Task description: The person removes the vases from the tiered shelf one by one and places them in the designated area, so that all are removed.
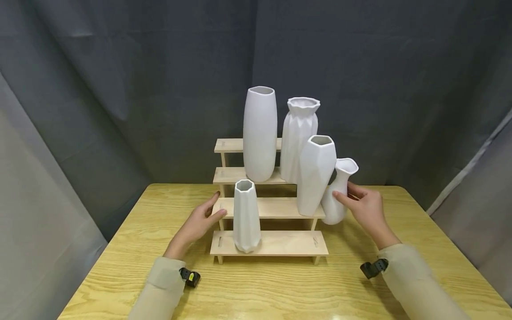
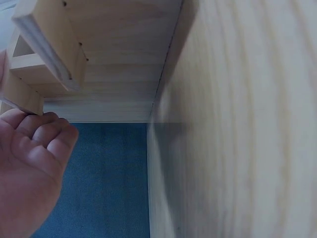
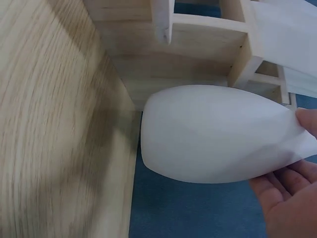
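Note:
My right hand (image 1: 366, 209) pinches a small white vase (image 1: 335, 200) with a narrow neck and flared mouth, thumb in front and fingers behind. It tilts slightly at the right end of a stepped wooden display stand (image 1: 280, 244); in the right wrist view its rounded base (image 3: 153, 134) hangs over the tabletop. At the stand's left end, my left hand (image 1: 196, 226) grips a step's edge, thumb on one side and curled fingers (image 2: 44, 131) on the other. A faceted white vase (image 1: 316, 178) overlaps the held one in the head view, leaning a little on the second step.
On the lowest step stands a ribbed white vase (image 1: 246, 218), left of centre. A tall smooth vase (image 1: 260, 133) and a pleated vase (image 1: 300, 138) occupy the third step. Beneath is a wooden table (image 1: 256, 289), with a dark grey curtain (image 1: 180, 89) behind.

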A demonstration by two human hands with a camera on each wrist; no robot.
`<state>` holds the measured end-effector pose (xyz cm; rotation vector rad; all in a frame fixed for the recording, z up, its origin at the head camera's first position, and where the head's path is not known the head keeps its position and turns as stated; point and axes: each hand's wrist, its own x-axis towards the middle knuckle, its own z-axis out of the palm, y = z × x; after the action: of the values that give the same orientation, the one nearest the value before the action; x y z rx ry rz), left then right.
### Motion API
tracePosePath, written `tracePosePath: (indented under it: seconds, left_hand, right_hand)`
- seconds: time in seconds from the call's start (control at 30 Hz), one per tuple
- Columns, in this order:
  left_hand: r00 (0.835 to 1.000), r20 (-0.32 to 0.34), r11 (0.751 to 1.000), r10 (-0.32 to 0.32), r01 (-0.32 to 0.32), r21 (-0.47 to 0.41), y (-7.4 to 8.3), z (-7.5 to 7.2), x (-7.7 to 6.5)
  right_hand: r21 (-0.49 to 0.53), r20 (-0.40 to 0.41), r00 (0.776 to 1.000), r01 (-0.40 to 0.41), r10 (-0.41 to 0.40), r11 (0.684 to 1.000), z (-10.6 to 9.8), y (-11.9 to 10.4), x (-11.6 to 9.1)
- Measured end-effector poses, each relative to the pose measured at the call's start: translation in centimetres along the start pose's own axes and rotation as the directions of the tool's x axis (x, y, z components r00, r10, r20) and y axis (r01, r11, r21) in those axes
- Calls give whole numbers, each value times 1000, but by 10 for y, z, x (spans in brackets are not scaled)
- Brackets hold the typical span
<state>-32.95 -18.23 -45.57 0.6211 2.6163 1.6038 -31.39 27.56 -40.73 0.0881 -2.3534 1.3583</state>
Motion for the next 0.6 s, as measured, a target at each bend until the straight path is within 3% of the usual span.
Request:
tracePosePath:
  seconds: [0.37, 0.6]
  left_hand:
    - [1000, 0, 1000, 5, -5, 0, 0, -1, 0]
    - [1000, -4, 1000, 21, -21, 4, -1, 0, 1]
  right_hand:
    - [10, -12, 999, -32, 32, 999, 14, 9, 20]
    - [5, -15, 1000, 20, -20, 1000, 22, 17, 33]
